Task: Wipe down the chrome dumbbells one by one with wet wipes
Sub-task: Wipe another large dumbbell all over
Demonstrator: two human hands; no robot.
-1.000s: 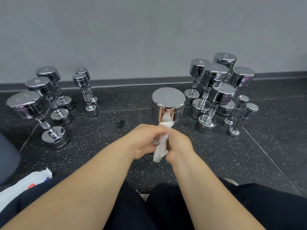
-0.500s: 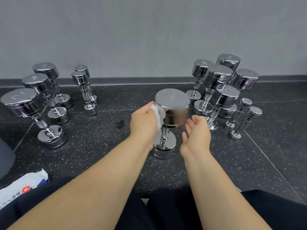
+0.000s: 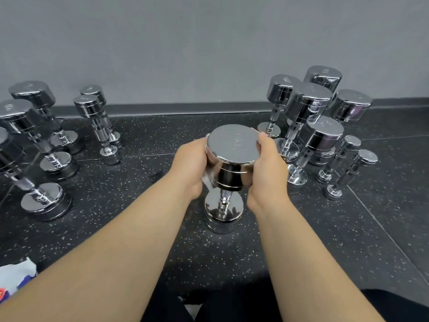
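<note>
Dumbbell point(image 3: 232, 159) stands on end at frame centre, lower head on the floor point(image 3: 139, 205), knurled handle upright. The flat top face carries a faint stamped marking, not legible. Chrome throughout and mirror-bright, with stepped rings round each cylindrical head. Left hand point(image 3: 189, 168) sits at its 9 o'clock, grip curled round the side of the upper head, a sliver of white wet wipe point(image 3: 206, 181) pinned between palm and chrome. Right hand point(image 3: 267, 173) is at 3 o'clock, grip wrapped on the same head, thumb hooked over the top rim. Both forearms are bare. Crowding is at 1 to 3 o'clock: a tight cluster of upright chrome dumbbells point(image 3: 308, 105), the closest just beside the right hand's knuckles, and two slim small ones point(image 3: 348, 159) at the outer edge. At 9 to 10 o'clock, well apart, a group of larger dumbbells point(image 3: 41, 163) stands on end, with a smaller pair point(image 3: 97, 122) at 11 o'clock. The floor is black rubber flecked pale, with thin seams. A dark skirting point(image 3: 185, 108) and plain grey wall point(image 3: 209, 43) lie at 12 o'clock. At 7 o'clock, on the frame edge, is a crumpled white packet point(image 3: 16, 275) with red and blue print. Dark trousers point(image 3: 232, 305) show at 6 o'clock.
</note>
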